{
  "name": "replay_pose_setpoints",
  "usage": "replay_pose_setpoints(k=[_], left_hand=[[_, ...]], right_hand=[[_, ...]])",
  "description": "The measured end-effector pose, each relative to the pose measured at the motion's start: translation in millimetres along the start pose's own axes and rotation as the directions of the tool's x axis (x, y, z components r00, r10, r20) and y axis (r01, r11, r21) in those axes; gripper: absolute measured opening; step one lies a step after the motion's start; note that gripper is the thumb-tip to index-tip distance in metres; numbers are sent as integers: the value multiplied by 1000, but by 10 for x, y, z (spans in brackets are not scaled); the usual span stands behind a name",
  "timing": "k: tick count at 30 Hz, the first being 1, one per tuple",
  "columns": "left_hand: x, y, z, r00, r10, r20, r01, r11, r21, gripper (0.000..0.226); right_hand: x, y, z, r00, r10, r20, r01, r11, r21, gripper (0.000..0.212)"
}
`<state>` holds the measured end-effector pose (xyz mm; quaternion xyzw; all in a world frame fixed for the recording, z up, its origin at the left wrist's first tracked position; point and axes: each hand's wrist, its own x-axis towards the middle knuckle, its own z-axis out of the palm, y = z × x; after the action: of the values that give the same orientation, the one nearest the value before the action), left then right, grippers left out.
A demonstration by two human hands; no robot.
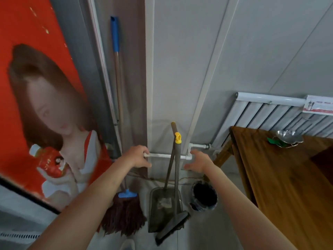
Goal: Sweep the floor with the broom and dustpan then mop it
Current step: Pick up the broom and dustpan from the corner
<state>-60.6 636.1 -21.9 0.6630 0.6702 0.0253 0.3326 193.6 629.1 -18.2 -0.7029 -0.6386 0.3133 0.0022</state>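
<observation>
The left hand (pixel 137 156) and right hand (pixel 196 160) each reach out with a wide, empty grip, flanking the upright handles of the broom (pixel 177 177) and dustpan (pixel 162 206). The mop (pixel 124 212) leans left; a wooden counter (pixel 281 177) stands right.

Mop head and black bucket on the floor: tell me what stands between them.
In the head view, the dustpan stands between the mop head and the black bucket, with the broom resting against it, handles leaning on the wall.
</observation>
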Motion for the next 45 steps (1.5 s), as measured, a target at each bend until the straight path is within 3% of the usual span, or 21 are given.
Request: replay_pose_setpoints(k=[12,26,30,35,38,41,45], left_hand=[[1137,13,-300,981,153,120,-166,980,106,68],[2223,404,-121,925,363,111,-380,886,266,65],[2450,465,-66,889,442,120,-457,836,303,62],[2618,621,-20,833,539,124,-544,761,353,54],[2647,692,18,799,577,172,-588,688,425,44],[2666,698,15,784,594,180,-600,650,467,40],[2665,701,17,747,625,225,-638,580,508,36]], right_hand=[[638,-138,201,986,164,32,-166,983,78,82],[1529,40,479,970,224,98,-237,961,146,92],[1678,26,574,968,241,76,-251,952,178,72],[1748,6,624,958,278,75,-287,942,173,24],[1722,-11,623,954,293,54,-298,938,179,20],[1672,18,646,947,318,51,-321,916,241,30],[1549,39,673,925,359,125,-376,817,437,33]])
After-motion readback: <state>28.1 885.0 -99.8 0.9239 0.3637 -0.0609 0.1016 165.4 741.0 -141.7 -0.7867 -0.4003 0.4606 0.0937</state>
